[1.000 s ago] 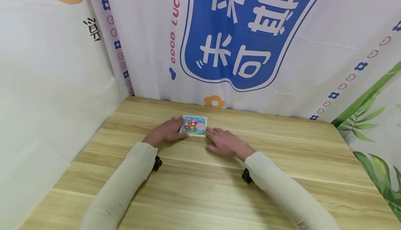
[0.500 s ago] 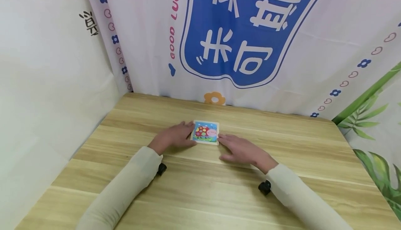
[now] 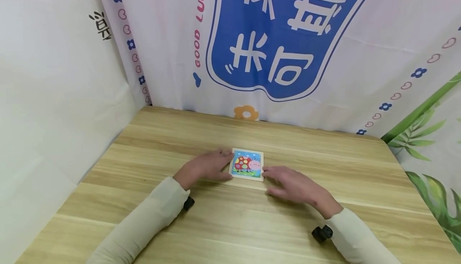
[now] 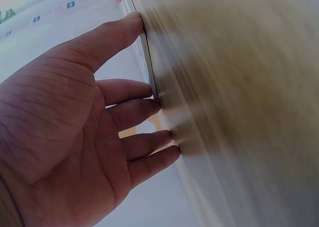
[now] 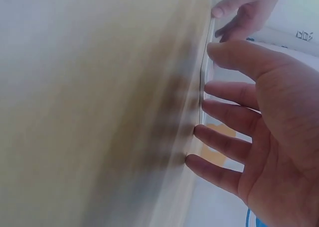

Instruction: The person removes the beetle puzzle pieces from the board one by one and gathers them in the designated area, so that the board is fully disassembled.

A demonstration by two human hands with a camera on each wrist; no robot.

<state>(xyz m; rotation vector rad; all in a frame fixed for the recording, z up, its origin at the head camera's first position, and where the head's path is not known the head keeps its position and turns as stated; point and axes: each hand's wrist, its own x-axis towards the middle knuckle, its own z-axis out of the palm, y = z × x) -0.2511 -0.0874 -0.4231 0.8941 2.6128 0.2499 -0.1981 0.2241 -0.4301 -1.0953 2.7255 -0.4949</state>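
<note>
A small square picture board (image 3: pixel 246 165) with a pale rim lies flat on the wooden table. It shows a red spotted ladybug on a blue ground. My left hand (image 3: pixel 208 165) rests at its left edge, thumb near the front corner and fingers near the back one. On the opposite side, fingertips of my right hand (image 3: pixel 293 183) touch or almost touch the right edge. In the left wrist view the left hand (image 4: pixel 75 122) has extended, spread fingers, with the board edge-on beside its fingertips. Extended fingers also show on the right hand (image 5: pixel 269 122) in the right wrist view.
The wood-grain table (image 3: pixel 223 220) stretches all around the board. A white printed curtain (image 3: pixel 173 56) hangs along its back edge, and a white cloth (image 3: pixel 65 76) covers the left side. Black wrist cameras (image 3: pixel 321 234) sit under the sleeves.
The board has slid right and toward the person, with both hands moving along at its sides. The head view has also tilted slightly. Both hands keep roughly the same pose.
</note>
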